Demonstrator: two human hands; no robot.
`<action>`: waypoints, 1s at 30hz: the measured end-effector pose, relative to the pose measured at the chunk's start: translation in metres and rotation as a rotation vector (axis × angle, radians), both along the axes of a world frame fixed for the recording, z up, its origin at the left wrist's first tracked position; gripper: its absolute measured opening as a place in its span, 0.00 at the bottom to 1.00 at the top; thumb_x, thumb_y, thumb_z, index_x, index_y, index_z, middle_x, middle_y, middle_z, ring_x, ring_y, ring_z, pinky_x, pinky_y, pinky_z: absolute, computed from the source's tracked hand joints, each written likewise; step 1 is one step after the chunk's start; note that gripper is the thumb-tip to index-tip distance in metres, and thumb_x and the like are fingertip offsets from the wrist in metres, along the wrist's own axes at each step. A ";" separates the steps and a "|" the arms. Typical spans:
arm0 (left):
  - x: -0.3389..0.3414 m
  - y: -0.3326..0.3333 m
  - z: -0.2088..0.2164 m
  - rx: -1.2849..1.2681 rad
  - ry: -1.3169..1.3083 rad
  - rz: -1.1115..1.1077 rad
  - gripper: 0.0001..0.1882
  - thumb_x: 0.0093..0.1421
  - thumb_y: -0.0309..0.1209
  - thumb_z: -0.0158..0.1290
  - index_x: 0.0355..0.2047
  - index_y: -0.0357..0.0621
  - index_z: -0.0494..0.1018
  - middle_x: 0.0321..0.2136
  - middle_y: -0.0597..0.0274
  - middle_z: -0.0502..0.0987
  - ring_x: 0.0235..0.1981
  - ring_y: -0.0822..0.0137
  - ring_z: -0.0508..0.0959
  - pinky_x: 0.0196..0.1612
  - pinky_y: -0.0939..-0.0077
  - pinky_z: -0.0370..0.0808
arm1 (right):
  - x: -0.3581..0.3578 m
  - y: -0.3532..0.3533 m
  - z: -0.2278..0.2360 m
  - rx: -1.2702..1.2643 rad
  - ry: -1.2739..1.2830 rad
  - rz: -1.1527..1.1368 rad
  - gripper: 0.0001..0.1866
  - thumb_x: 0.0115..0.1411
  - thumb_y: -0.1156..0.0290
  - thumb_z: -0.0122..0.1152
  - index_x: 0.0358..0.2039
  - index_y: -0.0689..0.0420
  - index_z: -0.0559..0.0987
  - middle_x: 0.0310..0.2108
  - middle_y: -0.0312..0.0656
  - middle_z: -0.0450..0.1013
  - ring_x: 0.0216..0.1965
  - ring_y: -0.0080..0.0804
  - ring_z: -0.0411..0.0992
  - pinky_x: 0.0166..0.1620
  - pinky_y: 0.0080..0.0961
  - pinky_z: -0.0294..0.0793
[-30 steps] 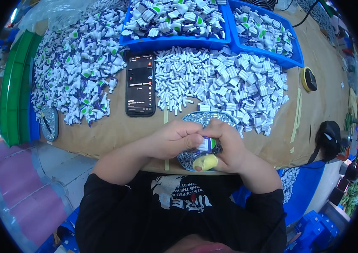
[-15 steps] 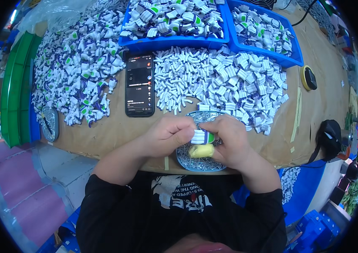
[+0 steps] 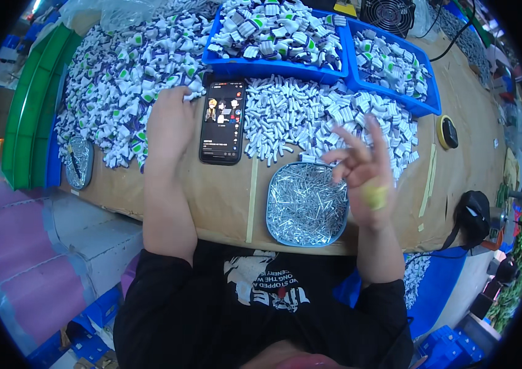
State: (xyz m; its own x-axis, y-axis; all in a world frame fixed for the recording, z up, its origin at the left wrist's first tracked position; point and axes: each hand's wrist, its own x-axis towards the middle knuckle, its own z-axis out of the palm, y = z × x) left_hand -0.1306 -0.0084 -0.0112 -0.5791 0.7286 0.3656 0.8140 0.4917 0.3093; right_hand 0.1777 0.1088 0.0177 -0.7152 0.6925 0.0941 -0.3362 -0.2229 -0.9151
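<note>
My left hand (image 3: 172,114) reaches to the right edge of a large heap of white, purple and green plastic toy parts (image 3: 119,92). Its fingertips meet the pieces beside the phone (image 3: 221,123), and whether they grip one is hidden. My right hand (image 3: 364,163) is raised with its fingers apart, holding nothing, in front of a heap of white ribbed parts (image 3: 390,123). A yellow wrap (image 3: 374,197) shows on it near the thumb. Below and left of that hand lies a blue-grey tray (image 3: 268,212) full of small metal pins (image 3: 307,203).
Two blue bins (image 3: 273,66) (image 3: 396,93) of toy parts stand at the back. Small curved white pieces (image 3: 270,114) lie right of the phone. A green crate (image 3: 33,117) borders the left side; a yellow-and-black round object (image 3: 448,132) and a black cap (image 3: 475,212) are on the right.
My hands have parted from over the pin tray, where they held a white and green part together. The left moved up-left to the heap; the right moved right and opened. The phone picture changed.
</note>
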 end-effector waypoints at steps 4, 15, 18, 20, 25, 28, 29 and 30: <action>-0.004 0.000 0.002 -0.322 -0.191 0.000 0.09 0.57 0.26 0.50 0.38 0.39 0.75 0.31 0.49 0.78 0.33 0.51 0.78 0.37 0.63 0.72 | 0.001 0.000 0.003 0.990 -0.319 0.363 0.29 0.48 0.59 0.68 0.49 0.57 0.74 0.46 0.42 0.72 0.39 0.36 0.70 0.40 0.31 0.66; 0.058 0.025 -0.001 0.639 -0.875 -0.338 0.08 0.59 0.21 0.53 0.39 0.34 0.72 0.32 0.59 0.76 0.33 0.71 0.78 0.37 0.79 0.75 | 0.001 -0.021 -0.009 1.420 -0.570 0.432 0.13 0.41 0.71 0.60 0.33 0.53 0.77 0.32 0.32 0.69 0.38 0.30 0.65 0.41 0.29 0.59; 0.104 0.020 -0.005 0.579 -1.421 -0.480 0.13 0.56 0.17 0.54 0.42 0.32 0.69 0.35 0.56 0.75 0.38 0.66 0.79 0.42 0.75 0.77 | -0.001 -0.022 -0.006 1.459 -0.556 0.454 0.11 0.43 0.72 0.59 0.31 0.53 0.77 0.31 0.32 0.69 0.38 0.30 0.65 0.40 0.29 0.59; 0.128 0.018 -0.008 0.527 -1.612 -0.540 0.12 0.58 0.18 0.52 0.43 0.32 0.68 0.36 0.55 0.75 0.39 0.64 0.79 0.44 0.73 0.77 | 0.000 -0.021 -0.005 1.434 -0.546 0.452 0.11 0.42 0.72 0.59 0.31 0.53 0.77 0.31 0.32 0.68 0.38 0.30 0.65 0.40 0.28 0.59; 0.149 0.018 -0.021 0.507 -1.620 -0.663 0.09 0.58 0.15 0.51 0.40 0.31 0.68 0.38 0.57 0.71 0.42 0.66 0.78 0.46 0.76 0.74 | -0.001 -0.019 -0.003 1.344 -0.516 0.410 0.12 0.40 0.74 0.59 0.30 0.53 0.76 0.31 0.34 0.68 0.39 0.31 0.65 0.39 0.28 0.59; 0.148 0.017 -0.023 0.534 -1.554 -0.707 0.09 0.58 0.15 0.51 0.39 0.31 0.68 0.40 0.57 0.70 0.42 0.67 0.77 0.46 0.77 0.74 | -0.002 -0.018 -0.003 1.279 -0.475 0.324 0.16 0.37 0.77 0.60 0.31 0.55 0.76 0.32 0.36 0.68 0.39 0.34 0.66 0.39 0.30 0.63; 0.148 0.017 -0.023 0.538 -1.532 -0.725 0.09 0.58 0.15 0.51 0.40 0.31 0.68 0.40 0.56 0.70 0.42 0.68 0.77 0.46 0.77 0.75 | -0.003 -0.017 -0.002 1.240 -0.420 0.270 0.17 0.36 0.78 0.60 0.32 0.55 0.76 0.32 0.37 0.69 0.38 0.35 0.67 0.39 0.31 0.65; 0.147 0.016 -0.024 0.537 -1.533 -0.722 0.09 0.58 0.15 0.51 0.40 0.31 0.68 0.40 0.56 0.70 0.42 0.68 0.77 0.46 0.77 0.75 | -0.004 -0.017 -0.002 1.199 -0.365 0.216 0.19 0.34 0.80 0.59 0.33 0.56 0.77 0.32 0.38 0.69 0.37 0.37 0.68 0.39 0.32 0.67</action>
